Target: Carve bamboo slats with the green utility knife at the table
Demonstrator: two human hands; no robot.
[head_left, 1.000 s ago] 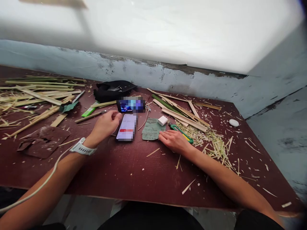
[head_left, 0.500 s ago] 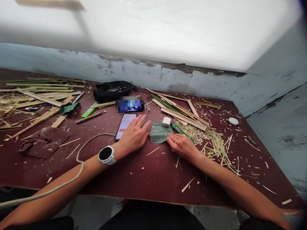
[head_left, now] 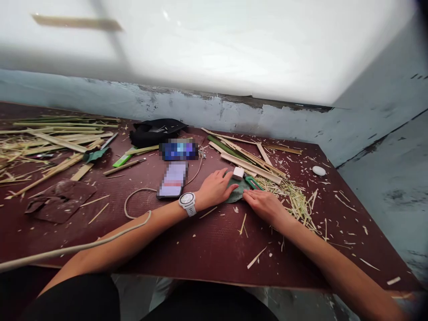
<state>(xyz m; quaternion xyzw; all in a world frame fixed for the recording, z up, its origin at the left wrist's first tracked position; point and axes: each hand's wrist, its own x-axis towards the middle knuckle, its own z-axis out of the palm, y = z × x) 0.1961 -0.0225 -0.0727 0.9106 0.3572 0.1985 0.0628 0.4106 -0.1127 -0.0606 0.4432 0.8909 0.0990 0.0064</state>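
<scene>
surface: We're at a dark red tabletop [head_left: 187,249] against a scuffed blue-grey wall [head_left: 234,111], which turns white higher up.
clutter: There are bamboo strips [head_left: 50,142] at upper left, more strips [head_left: 247,160] right of centre, and shavings [head_left: 294,196] beside them. A black bag [head_left: 155,130] lies at the back.
change: 1 s ago our left hand [head_left: 216,189] was at the flat phone [head_left: 173,179]. It has since crossed to the right and now lies on the green sheet [head_left: 238,192].
right hand: Our right hand [head_left: 265,205] has stayed at the sheet's right edge, fingers together and pressed flat. It pinches nothing that we can see.
left hand: It is palm down with the fingers slightly spread, covering the sheet's left part. It grips nothing.
meaning: The phone is let go and both hands are now on the one sheet.
sheet: It sits at frame centre between the two hands and is mostly hidden. A white charger block [head_left: 238,173] is on its far edge and a green-handled cutter [head_left: 253,183] is just right of it.
cable: The white cable [head_left: 83,244] came along with the left arm and loops beside the flat phone.
phones: The second phone [head_left: 179,150] stands behind the flat one.
writing: Both screens are blurred, and only a red bar shows on the flat phone. We can read no brand on the watch [head_left: 187,201], the charger or the cutter.
</scene>
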